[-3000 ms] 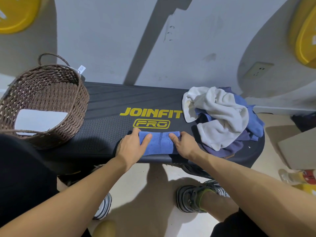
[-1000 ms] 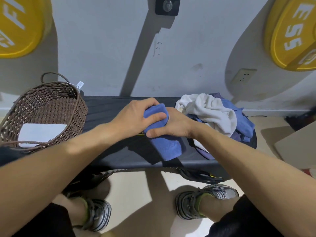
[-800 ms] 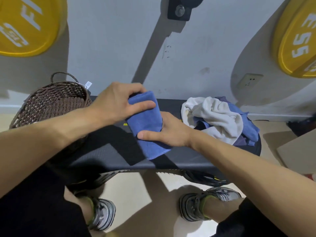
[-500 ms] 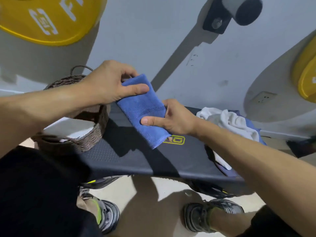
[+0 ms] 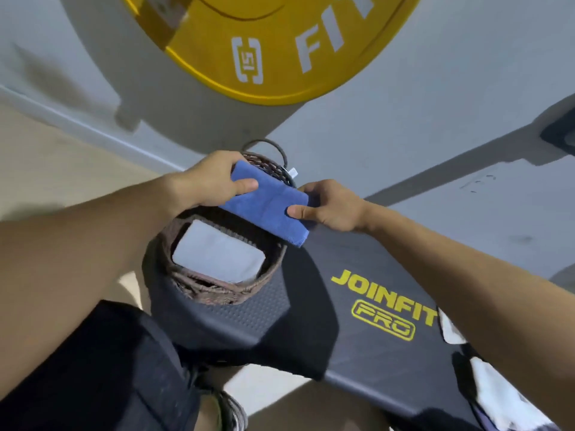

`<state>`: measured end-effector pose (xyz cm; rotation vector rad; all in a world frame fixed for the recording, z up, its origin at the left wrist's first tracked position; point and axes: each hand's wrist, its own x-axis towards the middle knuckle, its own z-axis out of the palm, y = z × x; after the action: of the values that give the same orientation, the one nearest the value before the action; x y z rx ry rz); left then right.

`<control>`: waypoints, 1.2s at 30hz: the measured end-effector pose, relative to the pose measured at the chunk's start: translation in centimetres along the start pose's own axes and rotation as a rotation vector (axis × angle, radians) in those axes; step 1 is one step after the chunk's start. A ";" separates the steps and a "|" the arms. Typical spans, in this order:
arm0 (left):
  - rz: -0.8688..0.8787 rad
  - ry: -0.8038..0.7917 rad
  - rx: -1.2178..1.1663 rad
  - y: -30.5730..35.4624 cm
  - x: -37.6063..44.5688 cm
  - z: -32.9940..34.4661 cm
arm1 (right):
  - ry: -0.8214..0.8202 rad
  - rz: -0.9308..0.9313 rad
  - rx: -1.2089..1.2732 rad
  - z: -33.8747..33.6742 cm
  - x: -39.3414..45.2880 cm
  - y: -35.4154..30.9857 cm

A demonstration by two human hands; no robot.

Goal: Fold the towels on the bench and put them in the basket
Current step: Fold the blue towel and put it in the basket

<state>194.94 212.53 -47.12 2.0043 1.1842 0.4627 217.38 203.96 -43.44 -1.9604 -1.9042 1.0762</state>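
Fingers pinching folded blue towel [image 5: 267, 206], left hand [image 5: 211, 178], right hand [image 5: 329, 206], over wicker basket [image 5: 217, 290] rim; uneven release risks unfolding.

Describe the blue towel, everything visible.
The blue towel is a small terry-looking cloth, folded into a flat rectangle with a stitched band across it. It is held in the air, tilted, above the far rim of the wicker basket, touching nothing but the hands. The left hand pinches its far left end, thumb on top; the right hand pinches its right end, thumb on top. One corner hangs lowest on the near right.
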 end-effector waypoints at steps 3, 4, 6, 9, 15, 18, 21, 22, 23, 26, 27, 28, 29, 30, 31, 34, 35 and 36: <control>-0.059 0.064 -0.036 -2.2 0.9 0.1 | 0.069 -0.007 -0.071 1.5 3.0 -0.6; -0.092 0.063 -0.034 -2.8 1.1 0.2 | 0.076 -0.002 -0.122 2.0 3.8 -0.7; -0.155 0.025 0.000 -4.3 1.3 0.7 | 0.033 0.008 -0.226 3.0 5.2 -1.1; -0.238 -0.073 0.112 -5.5 1.3 1.6 | -0.106 0.039 -0.388 3.9 6.9 -1.8; -0.305 -0.197 0.122 -6.0 1.2 2.7 | -0.336 0.127 -0.619 5.4 9.0 -3.0; -0.323 -0.231 0.096 -6.1 0.9 2.6 | -0.317 0.104 -0.667 5.9 9.4 -2.9; -0.330 -0.226 0.106 -5.9 0.7 2.6 | -0.137 -0.039 -0.591 6.1 9.0 -2.2; -0.327 -0.221 0.126 -5.7 0.7 2.7 | -0.100 -0.083 -0.550 6.1 8.8 -2.0; -0.313 -0.208 0.152 -5.5 0.6 2.7 | -0.090 -0.108 -0.511 6.1 8.7 -1.8; -0.116 -0.062 0.245 -4.5 0.3 2.5 | -0.167 -0.092 -0.490 6.5 8.3 -1.2; -0.013 -0.013 0.270 -4.0 0.3 2.3 | -0.196 -0.079 -0.500 6.6 8.2 -1.0; 0.072 0.002 0.290 -3.7 0.3 2.2 | -0.219 -0.071 -0.507 6.6 8.3 -0.9; 0.119 -0.032 0.308 -3.6 0.1 2.1 | -0.238 -0.066 -0.512 6.5 8.4 -1.0; 0.123 -0.120 0.338 -3.8 -0.2 2.1 | -0.254 -0.060 -0.520 6.5 8.4 -1.2; 0.093 -0.241 0.389 -4.3 -0.6 2.2 | -0.260 -0.055 -0.528 6.4 8.4 -1.5; 0.011 -0.410 0.440 -6.6 -1.6 2.6 | -0.194 -0.037 -0.526 6.1 8.0 -2.3; 0.011 -0.379 0.409 -7.0 -1.7 2.8 | -0.182 -0.025 -0.491 6.0 7.7 -2.4; 0.021 -0.346 0.391 -7.2 -1.5 3.0 | -0.191 -0.011 -0.451 5.9 7.4 -2.5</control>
<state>191.85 212.02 -54.43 2.3092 1.0944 -0.1196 211.06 209.22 -48.72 -2.1254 -2.4337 0.9186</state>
